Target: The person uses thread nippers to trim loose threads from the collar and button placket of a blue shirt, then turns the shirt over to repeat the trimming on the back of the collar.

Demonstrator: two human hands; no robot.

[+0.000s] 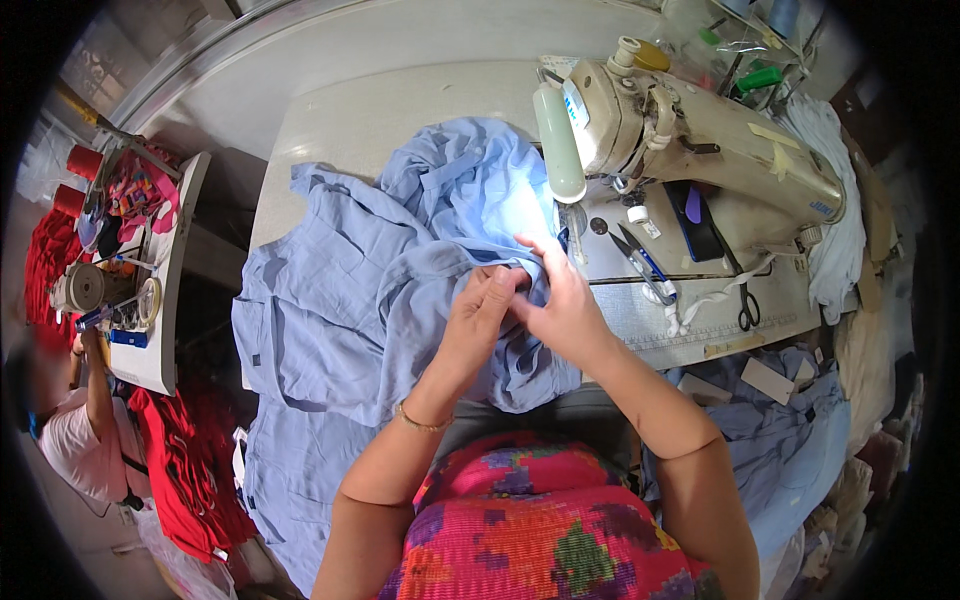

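"Where did we find the blue garment?"

"We found the blue garment spread in loose folds across the pale counter, left of the sewing machine, with its lower part over the front edge. A bright patch of light lay on the cloth near the machine."

"What did we record of each grip?"

"We saw the left hand grasping a gathered fold, thumb uppermost, a bracelet on its wrist. The right hand met it just beside, index finger extended and touching the cloth; we could not tell whether its grip had closed, as the folds hid part of the fingers."

"And around the machine?"

"We noted thread snips right of the hands, a dark phone beyond them, and black scissors near the front edge."
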